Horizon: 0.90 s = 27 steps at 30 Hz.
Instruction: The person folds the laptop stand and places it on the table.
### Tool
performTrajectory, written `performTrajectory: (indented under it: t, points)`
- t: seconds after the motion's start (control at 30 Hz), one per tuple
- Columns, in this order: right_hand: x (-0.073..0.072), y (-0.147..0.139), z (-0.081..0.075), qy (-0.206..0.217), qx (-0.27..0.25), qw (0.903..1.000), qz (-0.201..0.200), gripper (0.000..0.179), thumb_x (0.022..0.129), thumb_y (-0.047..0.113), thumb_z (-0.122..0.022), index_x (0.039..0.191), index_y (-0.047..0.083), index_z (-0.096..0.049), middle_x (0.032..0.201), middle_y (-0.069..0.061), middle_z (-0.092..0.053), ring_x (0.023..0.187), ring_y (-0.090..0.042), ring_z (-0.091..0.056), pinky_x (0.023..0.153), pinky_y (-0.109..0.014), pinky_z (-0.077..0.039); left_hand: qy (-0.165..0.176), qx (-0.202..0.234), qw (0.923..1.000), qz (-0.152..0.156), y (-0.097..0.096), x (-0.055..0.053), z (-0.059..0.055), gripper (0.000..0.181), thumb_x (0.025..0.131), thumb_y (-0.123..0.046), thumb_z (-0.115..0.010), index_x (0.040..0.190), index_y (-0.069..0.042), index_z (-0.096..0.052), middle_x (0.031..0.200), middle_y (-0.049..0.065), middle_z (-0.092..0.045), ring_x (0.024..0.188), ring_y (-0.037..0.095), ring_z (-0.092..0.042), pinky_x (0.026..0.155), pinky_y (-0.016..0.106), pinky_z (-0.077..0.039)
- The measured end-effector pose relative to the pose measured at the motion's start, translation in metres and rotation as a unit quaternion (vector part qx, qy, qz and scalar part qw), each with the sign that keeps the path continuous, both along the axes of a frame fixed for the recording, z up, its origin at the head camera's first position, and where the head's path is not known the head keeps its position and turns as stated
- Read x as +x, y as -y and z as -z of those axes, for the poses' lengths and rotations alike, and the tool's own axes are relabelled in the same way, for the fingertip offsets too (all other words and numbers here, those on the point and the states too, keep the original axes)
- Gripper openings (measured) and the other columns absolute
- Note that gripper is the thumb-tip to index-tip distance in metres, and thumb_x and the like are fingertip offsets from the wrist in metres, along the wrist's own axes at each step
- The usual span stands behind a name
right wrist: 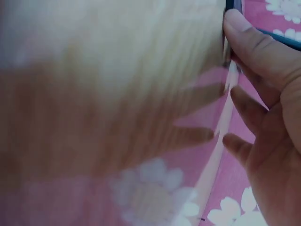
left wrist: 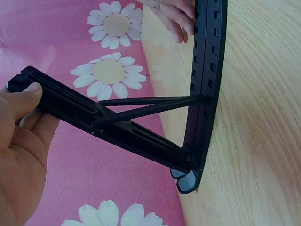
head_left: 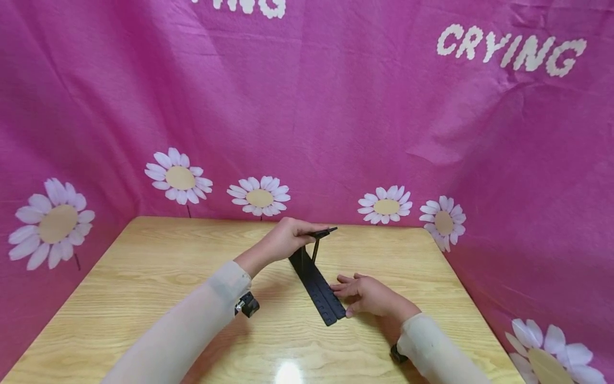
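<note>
L hand (head_left: 282,241) pinches the raised arm (left wrist: 75,101) of a blk folding stand (head_left: 314,290) mid-table (head_left: 398,256); R hand's (head_left: 373,296) fingers spread, thumb touching the slotted base (left wrist: 203,56). From my remote feed, I'd steady base, swing arm w/o twisting its struts (left wrist: 150,111).

White lettering, "CRYING" (head_left: 511,50), is standing on the pink cloth (head_left: 336,117), far above and to the right of the right hand (head_left: 373,295). Second word (head_left: 248,5), cut off at top, is ending in "NG", well above the left hand (head_left: 284,240), same cloth.
</note>
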State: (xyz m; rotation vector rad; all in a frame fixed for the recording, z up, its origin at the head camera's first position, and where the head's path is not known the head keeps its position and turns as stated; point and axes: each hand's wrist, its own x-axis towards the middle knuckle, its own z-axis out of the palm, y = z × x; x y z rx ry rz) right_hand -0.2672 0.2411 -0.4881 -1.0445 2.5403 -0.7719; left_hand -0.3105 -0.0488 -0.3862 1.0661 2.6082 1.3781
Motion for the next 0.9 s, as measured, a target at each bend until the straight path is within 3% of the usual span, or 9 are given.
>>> performTrajectory:
  t: [0.23,0.37,0.5,0.7,0.9]
  points:
    - [0.004,0.01,0.0,-0.018,0.012,0.9998,0.005,0.061,0.079,0.019,-0.086,0.135,0.004,-0.066,0.146,-0.001,-0.06,0.149,-0.033,-0.037,0.124,-0.062,-0.017,0.026,0.017,0.9995,-0.001,0.003,0.0,-0.001,0.043,0.095,-0.002,-0.07,0.131,-0.024,-0.072,0.099,0.002,-0.075,0.068,0.009,-0.048,0.056,0.023,-0.038]
    - [-0.002,0.008,-0.003,0.016,0.014,0.9998,-0.004,0.065,0.081,0.016,-0.084,0.142,0.008,-0.061,0.153,-0.001,-0.053,0.154,-0.03,-0.029,0.126,-0.06,-0.011,0.012,0.027,0.9995,-0.013,0.0,0.002,0.002,0.041,0.095,-0.002,-0.07,0.131,-0.023,-0.073,0.113,0.003,-0.077,0.085,0.008,-0.06,0.068,0.023,-0.047]
    - [-0.005,0.005,0.001,0.029,0.011,0.9995,-0.002,0.068,0.081,0.018,-0.084,0.144,0.011,-0.06,0.155,0.001,-0.051,0.155,-0.028,-0.025,0.126,-0.059,-0.008,-0.005,0.033,0.9993,-0.019,-0.002,0.001,0.007,0.039,0.095,-0.004,-0.071,0.13,-0.022,-0.073,0.115,0.001,-0.077,0.098,0.006,-0.065,0.08,0.024,-0.052]
    - [-0.001,0.014,0.001,0.009,-0.01,0.9999,-0.006,0.069,0.08,0.024,-0.085,0.142,0.006,-0.061,0.153,-0.007,-0.053,0.154,-0.036,-0.026,0.124,-0.065,-0.008,0.032,0.073,0.9966,-0.021,0.001,-0.001,0.009,0.037,0.094,-0.003,-0.072,0.125,-0.02,-0.076,0.114,0.002,-0.077,0.099,0.007,-0.069,0.085,0.028,-0.058]
    - [0.008,0.029,0.002,-0.024,0.012,0.9995,0.015,0.07,0.08,0.029,-0.086,0.142,0.008,-0.062,0.151,-0.004,-0.055,0.153,-0.034,-0.028,0.124,-0.063,-0.011,0.062,0.102,0.9926,-0.021,0.006,-0.005,0.012,0.034,0.093,-0.002,-0.072,0.123,-0.017,-0.077,0.115,0.006,-0.077,0.103,0.011,-0.071,0.087,0.03,-0.06]
